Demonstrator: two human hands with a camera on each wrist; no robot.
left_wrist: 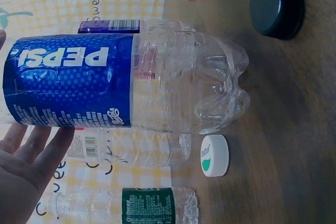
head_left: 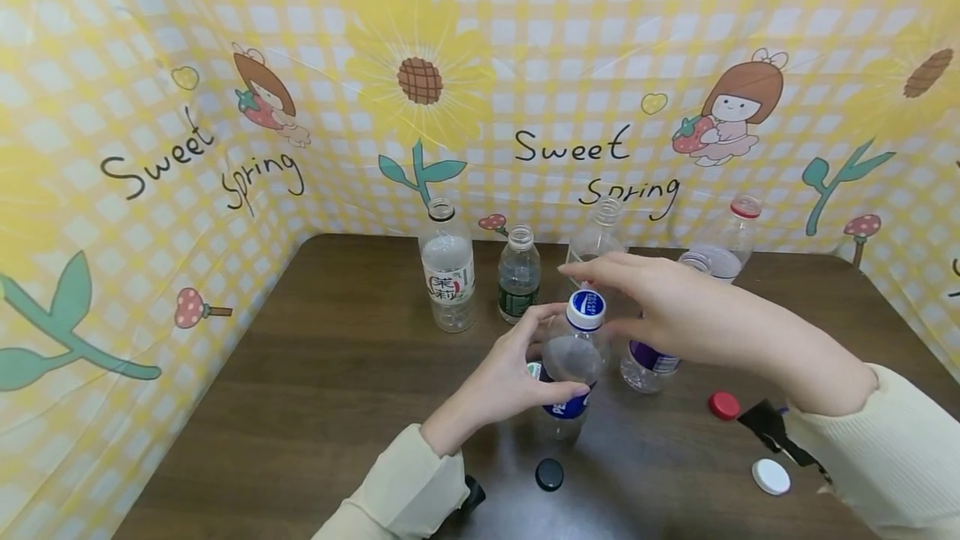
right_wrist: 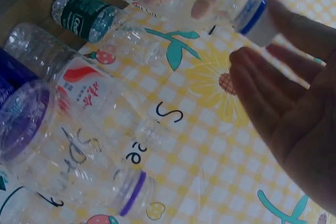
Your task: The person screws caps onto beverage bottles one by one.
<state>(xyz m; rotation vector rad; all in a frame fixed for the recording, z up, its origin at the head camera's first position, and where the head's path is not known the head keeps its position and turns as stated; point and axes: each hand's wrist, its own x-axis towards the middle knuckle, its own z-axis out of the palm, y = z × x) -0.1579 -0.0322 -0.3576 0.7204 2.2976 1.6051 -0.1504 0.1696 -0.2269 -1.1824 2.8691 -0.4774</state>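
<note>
My left hand (head_left: 517, 373) grips a clear Pepsi bottle (left_wrist: 68, 82) with a blue label, its thumb across the front and fingers round the far side. The bottle stands nearly upright, a white and blue cap (head_left: 586, 310) on its neck. Over that cap, my right hand (head_left: 667, 307) has its fingers spread and loosely bent. The right wrist view shows its fingertips (right_wrist: 240, 59) close beside the cap, with nothing gripped. A bottle with a purple label (head_left: 651, 361) stands just right of the Pepsi bottle, partly behind the right hand.
Behind stand uncapped bottles: one with a white label (head_left: 447, 273), a small green-labelled one (head_left: 519, 277), a clear one (head_left: 596, 240) and a red-ringed one (head_left: 731, 244). Loose on the table (head_left: 337, 407) lie black (head_left: 550, 474), red (head_left: 724, 406), white (head_left: 771, 476) and green-printed white (left_wrist: 215, 156) caps.
</note>
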